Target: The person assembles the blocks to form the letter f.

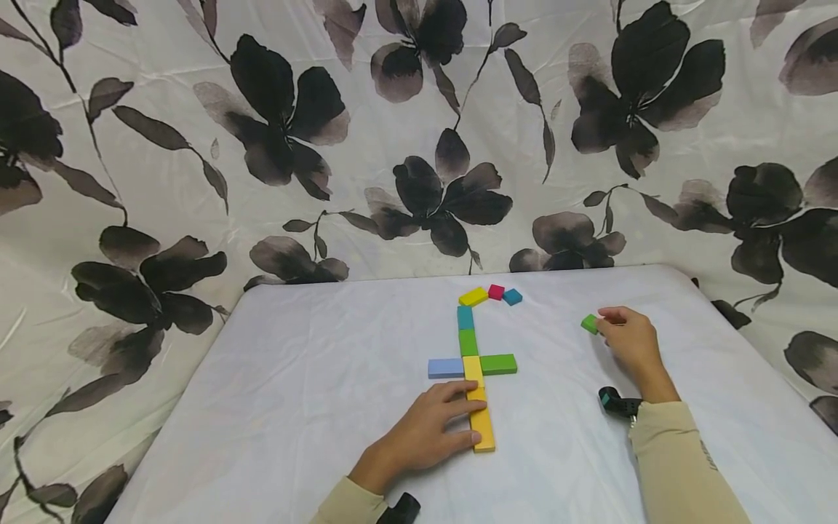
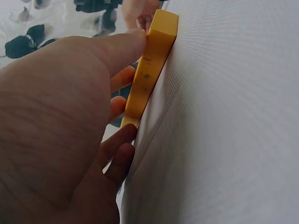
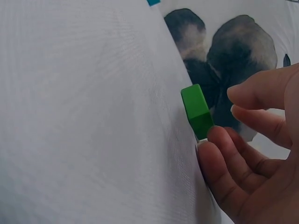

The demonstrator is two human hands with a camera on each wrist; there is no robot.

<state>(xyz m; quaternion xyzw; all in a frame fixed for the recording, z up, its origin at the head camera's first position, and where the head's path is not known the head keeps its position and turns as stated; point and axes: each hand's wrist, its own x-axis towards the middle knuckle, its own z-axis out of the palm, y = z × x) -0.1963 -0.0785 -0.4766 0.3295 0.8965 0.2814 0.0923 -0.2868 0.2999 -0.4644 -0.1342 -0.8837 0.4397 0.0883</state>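
Note:
My left hand rests on the lower end of a row of blocks. Its thumb and fingertips touch a long yellow block, whose end shows close up in the left wrist view. Just above, a second yellow block continues the row. Over to the right, my right hand is beside a small green block. In the right wrist view that green block stands at the fingertips; one lower finger appears to touch it, while the thumb is apart from it.
Above the yellow blocks run a green block and a teal one. A light blue block and a green one branch sideways. At the top sit yellow, red and blue blocks. Floral cloth hangs behind.

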